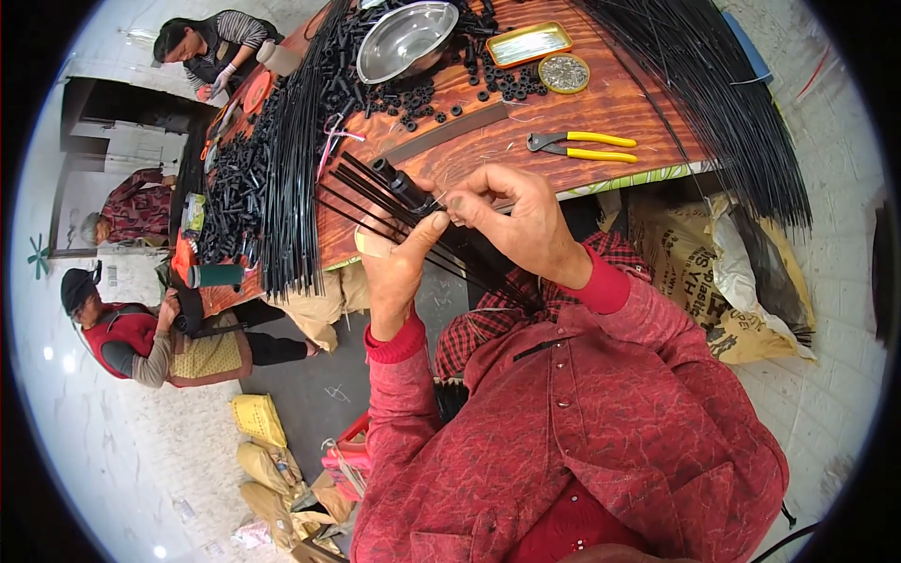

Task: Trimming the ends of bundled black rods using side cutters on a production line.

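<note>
My left hand (396, 267) is closed around a ridged black plastic tube piece (405, 190) and several thin black rods (355, 178) that fan out beside it. The rods slant from the table edge down toward my lap, where their lower ends rest by the checked cloth (479, 328). Close against the tube, my right hand (526, 220) pinches a thin, pale wire (439, 198) between thumb and fingertips. The fingers partly hide where wire and tube meet.
Yellow-handled pliers (587, 147), a metal bowl (405, 42), a yellow tray (528, 44) and a round tin of small metal bits (564, 73) lie on the wooden table (469, 150). Long black rods (713, 103) overhang it; sacks (676, 263) stand right. Other people are at left.
</note>
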`<state>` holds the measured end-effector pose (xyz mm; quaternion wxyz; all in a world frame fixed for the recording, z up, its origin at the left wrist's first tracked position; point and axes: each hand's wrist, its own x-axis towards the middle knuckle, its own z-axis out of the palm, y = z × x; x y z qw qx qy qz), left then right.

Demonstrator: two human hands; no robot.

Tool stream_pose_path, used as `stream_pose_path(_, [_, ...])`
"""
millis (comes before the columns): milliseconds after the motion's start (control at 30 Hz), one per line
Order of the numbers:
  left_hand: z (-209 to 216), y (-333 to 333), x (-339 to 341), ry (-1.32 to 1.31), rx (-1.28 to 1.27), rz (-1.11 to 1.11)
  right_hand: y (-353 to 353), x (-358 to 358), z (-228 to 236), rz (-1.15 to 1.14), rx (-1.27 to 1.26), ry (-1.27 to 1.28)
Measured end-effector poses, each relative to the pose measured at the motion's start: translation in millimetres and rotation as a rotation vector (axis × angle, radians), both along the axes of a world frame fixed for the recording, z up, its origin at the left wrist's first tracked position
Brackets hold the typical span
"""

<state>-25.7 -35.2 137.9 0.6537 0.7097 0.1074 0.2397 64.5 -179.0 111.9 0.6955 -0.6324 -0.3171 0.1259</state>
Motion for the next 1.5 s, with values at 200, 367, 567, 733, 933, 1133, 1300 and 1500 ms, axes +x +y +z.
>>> stream_pose_path(200, [-5,3,-1,0.025,-0.017,-0.023,2,5,-11,0.271,0.243,0.454])
stream_pose_path(367, [-7,5,1,0.012,-0.041,-0.054,1,5,-19,0.317,0.187,0.422])
stream_pose_path(567, [-6,3,1,0.009,-0.044,-0.072,-10,-5,1,0.189,0.05,0.218])
stream_pose_path(733, [-2,-1,-1,0.0,0.006,-0.034,-9,3,6,-0.009,-0.021,-0.019])
stream_pose_path(933, [-3,-5,0,-0.018,-0.031,-0.019,-2,4,13,-0.091,0.041,-0.261])
stream_pose_path(1133, [-3,-6,0,-0.02,-0.047,0.0,3,-1,6,-0.157,0.058,-0.286])
stream_pose_path(1300, [-4,-6,2,-0.003,-0.025,0.003,7,-2,2,-0.26,0.067,-0.343])
stream_pose_path(1500, [-6,-6,6,-0.035,-0.074,0.022,13,1,-6,-0.113,0.074,0.085])
